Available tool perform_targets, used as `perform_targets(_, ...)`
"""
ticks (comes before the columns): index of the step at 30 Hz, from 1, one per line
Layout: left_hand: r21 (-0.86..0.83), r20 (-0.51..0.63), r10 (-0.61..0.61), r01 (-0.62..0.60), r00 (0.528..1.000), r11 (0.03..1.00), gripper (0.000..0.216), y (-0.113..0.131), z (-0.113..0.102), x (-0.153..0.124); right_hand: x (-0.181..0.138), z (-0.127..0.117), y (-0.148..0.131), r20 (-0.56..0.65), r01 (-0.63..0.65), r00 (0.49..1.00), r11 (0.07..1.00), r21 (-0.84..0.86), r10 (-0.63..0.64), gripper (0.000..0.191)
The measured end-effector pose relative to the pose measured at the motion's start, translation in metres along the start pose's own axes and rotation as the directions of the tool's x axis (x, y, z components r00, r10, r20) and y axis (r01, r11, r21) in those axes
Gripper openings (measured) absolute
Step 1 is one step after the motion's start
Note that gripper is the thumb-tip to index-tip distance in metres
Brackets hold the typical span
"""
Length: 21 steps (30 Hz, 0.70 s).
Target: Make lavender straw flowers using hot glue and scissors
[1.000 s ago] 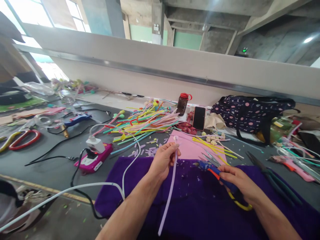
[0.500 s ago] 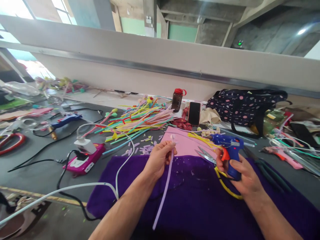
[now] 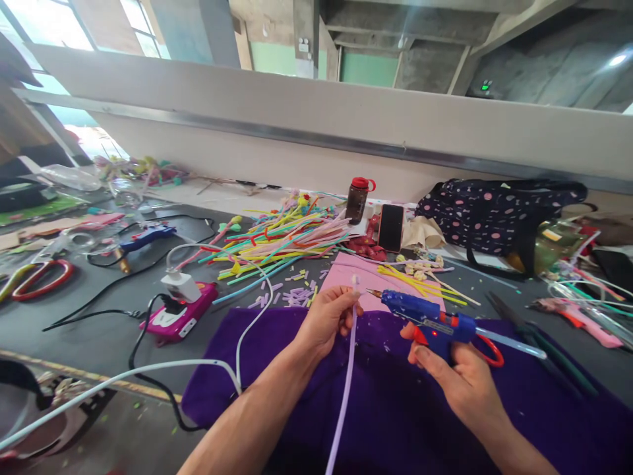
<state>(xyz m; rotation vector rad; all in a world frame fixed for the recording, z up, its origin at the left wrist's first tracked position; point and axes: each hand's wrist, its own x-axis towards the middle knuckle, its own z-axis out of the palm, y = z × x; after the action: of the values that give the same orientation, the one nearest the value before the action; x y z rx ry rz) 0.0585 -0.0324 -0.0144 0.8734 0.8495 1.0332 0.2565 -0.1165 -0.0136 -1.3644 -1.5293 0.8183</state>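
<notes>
Seems to be gluing, pinching stem (image 3: 349, 363) in closed left fingers (image 3: 347, 302), gripping glue gun (image 3: 415, 307) in curled right fingers (image 3: 434, 368), and probably needing steady aim next.

you are in what looks like a craft workshop, set up inside a large, bare concrete building. your dark grey worktable (image 3: 99, 349) shows it: a heap of thin coloured stems (image 3: 291, 241), short lavender offcuts (image 3: 297, 297) scattered beside them, the blue glue gun (image 3: 415, 310) you hold, red-handled scissors (image 3: 69, 270) over to your left, and a magenta socket box (image 3: 198, 307) with cables trailing near it. past the low pale partition (image 3: 247, 99) you have raw concrete beams (image 3: 390, 20), a lit green sign (image 3: 485, 86) and big windows (image 3: 54, 26).
</notes>
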Motion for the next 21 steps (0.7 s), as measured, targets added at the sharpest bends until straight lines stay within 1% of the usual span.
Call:
perform_targets(3,-0.003,0.004,-0.003,0.003,1.0,1.0,0.026,0.001,0.001,0.0,0.001,0.003,0.003,-0.006,0.024,1.0,0.997,-0.079,-0.025,0.026)
perform_targets(8,-0.014,0.005,-0.029,0.029,1.0,0.999,0.024,0.0,0.001,-0.001,0.003,0.006,0.008,-0.022,0.077,0.996,0.983,-0.166,-0.082,0.024)
perform_targets(15,0.002,0.044,-0.029,0.029,0.999,1.0,0.025,-0.005,0.002,0.0,0.003,0.009,0.008,-0.05,0.081,0.994,0.969,-0.234,-0.095,0.025)
perform_targets(21,0.034,0.042,-0.022,0.02,0.999,0.999,0.029,-0.004,0.004,-0.002,0.003,0.012,0.006,-0.072,0.078,0.992,0.957,-0.278,-0.102,0.028)
